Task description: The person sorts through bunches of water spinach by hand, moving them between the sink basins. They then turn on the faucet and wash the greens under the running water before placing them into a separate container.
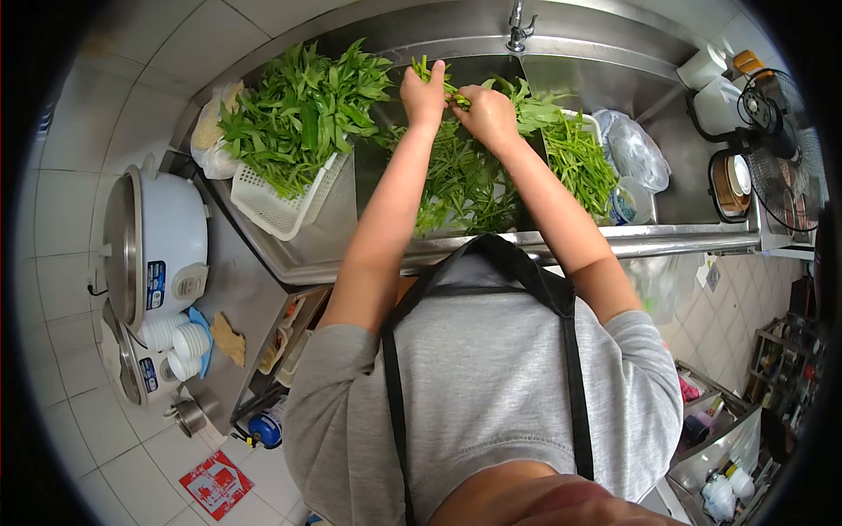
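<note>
Over the steel sink, my left hand (423, 96) is closed around a small bunch of water spinach stems (422, 67), with the thumb pointing up. My right hand (488, 114) pinches the same bunch just to the right, near the left fingers; some leaves hang beside it. Below both hands, loose water spinach (465, 180) lies in the middle basin. A heap of leafy greens (303, 105) fills a white plastic basket (272, 208) at the left. Cut green stems (579, 162) are piled in another basket, right of my right forearm.
A faucet (519, 31) stands behind the basin. Right of the stems are a clear plastic bag (631, 149) and a small tub (633, 202). A black fan (781, 140) is at the far right. A large rice cooker (162, 245) stands on the left counter, near stacked white bowls (186, 349).
</note>
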{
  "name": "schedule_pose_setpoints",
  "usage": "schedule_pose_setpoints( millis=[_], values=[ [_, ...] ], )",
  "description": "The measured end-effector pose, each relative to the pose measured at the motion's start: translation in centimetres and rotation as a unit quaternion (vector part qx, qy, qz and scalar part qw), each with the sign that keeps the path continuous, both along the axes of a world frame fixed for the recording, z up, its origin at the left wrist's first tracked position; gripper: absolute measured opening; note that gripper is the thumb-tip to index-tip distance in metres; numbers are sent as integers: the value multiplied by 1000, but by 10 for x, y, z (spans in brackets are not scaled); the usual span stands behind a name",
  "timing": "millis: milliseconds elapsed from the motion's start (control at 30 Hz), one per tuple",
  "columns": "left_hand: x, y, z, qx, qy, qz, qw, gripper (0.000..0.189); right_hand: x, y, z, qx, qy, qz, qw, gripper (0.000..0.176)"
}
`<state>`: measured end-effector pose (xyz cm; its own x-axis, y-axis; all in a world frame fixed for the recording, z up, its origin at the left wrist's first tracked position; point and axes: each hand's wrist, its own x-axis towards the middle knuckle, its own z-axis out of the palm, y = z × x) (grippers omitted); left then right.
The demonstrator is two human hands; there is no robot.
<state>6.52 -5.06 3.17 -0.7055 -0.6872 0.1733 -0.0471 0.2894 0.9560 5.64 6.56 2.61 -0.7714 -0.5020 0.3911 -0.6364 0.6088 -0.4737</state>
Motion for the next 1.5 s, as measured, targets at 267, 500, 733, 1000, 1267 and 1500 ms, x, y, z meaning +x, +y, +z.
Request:
schedule_pose_setpoints(
  millis=[267, 500, 733, 1000, 1267, 1500],
  values=[
    [-2, -3, -18, -12, -92, 40, 995, 48, -6, 1, -14, -4, 154, 66, 986, 20],
    [-4, -7, -27, -152, -74, 40, 985, 44, -14, 2, -20, -56, 178, 111, 976, 23],
    [-6, -11, -28, -136, -67, -4, 988, 42, -17, 1, -23, -78, 38, 91, 992, 24],
    [-10, 8, -41, 19, 104, 45, 993, 38, -20, -7, -36, -284, -247, -37, 926, 23],
    [2, -41, -52, 265, 97, 7, 959, 44, -69, 79, -36, -474, -336, -55, 812, 9],
    [21, -48, -48, 277, 114, -40, 953, 38, -91, 141, 18, -501, -335, 38, 797, 10]
  ],
)
